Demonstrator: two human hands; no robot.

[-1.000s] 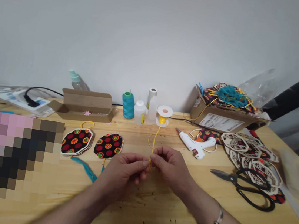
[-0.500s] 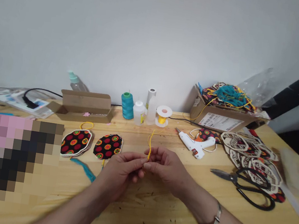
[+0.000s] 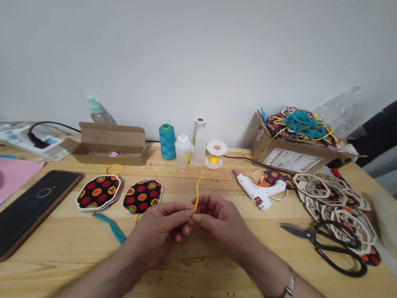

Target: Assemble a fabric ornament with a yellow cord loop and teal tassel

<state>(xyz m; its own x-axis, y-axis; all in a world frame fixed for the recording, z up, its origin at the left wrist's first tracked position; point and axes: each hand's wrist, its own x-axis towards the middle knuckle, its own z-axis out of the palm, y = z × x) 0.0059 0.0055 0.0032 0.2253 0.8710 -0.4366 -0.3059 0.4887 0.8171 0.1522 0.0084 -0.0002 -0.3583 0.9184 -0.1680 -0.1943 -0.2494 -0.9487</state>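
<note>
My left hand (image 3: 160, 230) and my right hand (image 3: 223, 222) meet fingertip to fingertip above the wooden table (image 3: 200, 288). Both are pinched on a thin yellow cord (image 3: 197, 191) that loops up from between them and runs back to a white spool of yellow cord (image 3: 216, 153). A metal bracelet (image 3: 285, 294) sits on my right wrist. Two black fabric pieces with red and orange circles (image 3: 143, 195) lie just left of my hands, a teal tassel (image 3: 111, 223) below them.
A white glue gun (image 3: 260, 190) and black scissors (image 3: 333, 246) lie to the right, near patterned cut-outs (image 3: 338, 210) and a cardboard box of threads (image 3: 295, 148). A phone (image 3: 21, 212), pink sheet (image 3: 4, 172), small carton (image 3: 110, 143), teal thread cone (image 3: 167, 140) and bottles (image 3: 191, 148) stand left and behind.
The cord loop between my fingers has shortened and slackened, and my hands have shifted slightly left. The view has tilted a little.
</note>
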